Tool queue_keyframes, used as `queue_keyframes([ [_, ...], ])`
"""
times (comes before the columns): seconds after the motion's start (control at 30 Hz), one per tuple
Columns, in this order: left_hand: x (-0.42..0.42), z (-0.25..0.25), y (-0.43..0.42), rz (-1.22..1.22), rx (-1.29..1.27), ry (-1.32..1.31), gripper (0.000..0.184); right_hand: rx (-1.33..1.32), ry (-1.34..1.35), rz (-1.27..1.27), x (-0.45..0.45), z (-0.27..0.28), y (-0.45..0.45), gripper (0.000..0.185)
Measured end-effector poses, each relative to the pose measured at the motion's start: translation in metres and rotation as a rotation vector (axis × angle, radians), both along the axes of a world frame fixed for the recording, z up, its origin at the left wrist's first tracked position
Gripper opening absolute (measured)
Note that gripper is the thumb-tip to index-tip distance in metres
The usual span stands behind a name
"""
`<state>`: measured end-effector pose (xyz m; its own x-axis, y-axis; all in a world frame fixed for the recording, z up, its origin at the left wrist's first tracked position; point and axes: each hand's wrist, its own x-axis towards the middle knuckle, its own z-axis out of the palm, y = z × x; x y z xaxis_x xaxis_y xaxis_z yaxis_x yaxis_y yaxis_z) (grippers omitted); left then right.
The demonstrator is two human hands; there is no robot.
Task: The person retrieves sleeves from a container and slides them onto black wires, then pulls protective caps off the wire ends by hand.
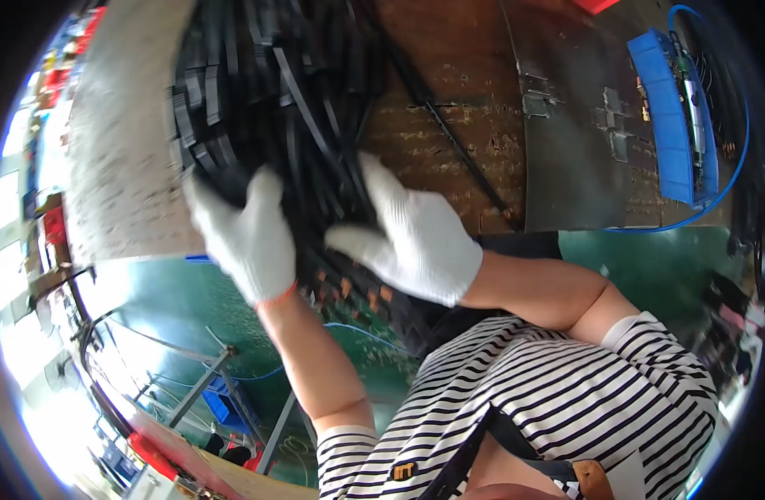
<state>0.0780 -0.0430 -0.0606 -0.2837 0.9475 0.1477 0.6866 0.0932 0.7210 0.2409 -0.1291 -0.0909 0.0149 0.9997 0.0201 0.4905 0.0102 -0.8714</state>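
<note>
A thick bundle of black cables spreads over the table and is smeared by motion. Bare copper-coloured ends stick out past the table's near edge. My left hand, in a white knit glove, grips the bundle's left side, thumb and fingers apart around it. On the other side my right hand, gloved the same way, holds the bundle with its thumb laid across the cables. Some fingertips of both hands are hidden among the cables. One loose black cable with a copper tip lies right of the bundle.
The worn brown table top meets a grey metal sheet at left. At far right a blue bin holds a pen-like tool, with a blue hose curving around. Below are a metal frame and a blue crate.
</note>
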Motion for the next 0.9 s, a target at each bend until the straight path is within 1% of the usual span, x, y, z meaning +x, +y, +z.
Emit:
queue_keyframes([
  [0.03, -0.003, -0.001, 0.001, 0.000, -0.028, 0.008, 0.090, 0.168, -0.042, -0.044, -0.004, -0.006, 0.003, 0.081],
  [0.1, -0.011, -0.005, 0.004, -0.004, -0.016, 0.094, 0.095, 0.188, -0.158, -0.086, -0.009, -0.008, 0.003, 0.076],
  [0.17, -0.007, 0.006, 0.002, 0.042, -0.105, 0.243, 0.100, 0.097, -0.283, -0.050, -0.005, 0.008, 0.004, 0.074],
  [0.23, -0.011, 0.006, 0.002, 0.043, -0.149, 0.265, 0.104, -0.006, -0.443, 0.038, 0.012, 0.027, 0.007, 0.064],
  [0.3, -0.009, 0.013, -0.006, 0.065, -0.218, 0.265, 0.107, 0.404, -0.562, -0.134, 0.030, 0.011, 0.006, 0.056],
  [0.37, -0.006, 0.022, -0.018, 0.072, -0.269, 0.254, 0.108, 0.567, -0.652, -0.230, 0.053, 0.014, 0.002, 0.054],
  [0.43, -0.006, 0.024, -0.021, 0.066, -0.287, 0.233, 0.107, 0.171, -0.582, -0.215, 0.067, 0.012, 0.006, 0.074],
  [0.5, -0.006, 0.025, -0.026, 0.071, -0.287, 0.222, 0.105, 0.032, -0.506, -0.174, 0.079, 0.013, 0.018, 0.079],
  [0.6, -0.008, 0.017, -0.024, 0.057, -0.254, 0.246, 0.101, -0.047, -0.292, -0.120, 0.075, 0.022, 0.033, 0.083],
  [0.7, -0.009, 0.017, -0.026, 0.037, -0.254, 0.268, 0.101, 0.041, -0.196, -0.009, 0.045, 0.014, 0.035, 0.086],
  [0.73, -0.010, 0.016, -0.026, 0.036, -0.241, 0.266, 0.102, -0.033, -0.190, 0.011, 0.030, 0.022, 0.030, 0.084],
  [0.77, -0.011, 0.015, -0.025, 0.034, -0.226, 0.261, 0.103, 0.043, -0.289, -0.055, 0.015, 0.015, 0.031, 0.076],
  [0.83, -0.014, 0.009, -0.025, 0.029, -0.192, 0.233, 0.104, 0.052, -0.372, -0.122, -0.002, 0.016, 0.028, 0.066],
  [0.9, -0.016, 0.003, -0.026, 0.015, -0.148, 0.180, 0.103, 0.126, -0.414, -0.155, -0.006, 0.008, 0.034, 0.061],
])
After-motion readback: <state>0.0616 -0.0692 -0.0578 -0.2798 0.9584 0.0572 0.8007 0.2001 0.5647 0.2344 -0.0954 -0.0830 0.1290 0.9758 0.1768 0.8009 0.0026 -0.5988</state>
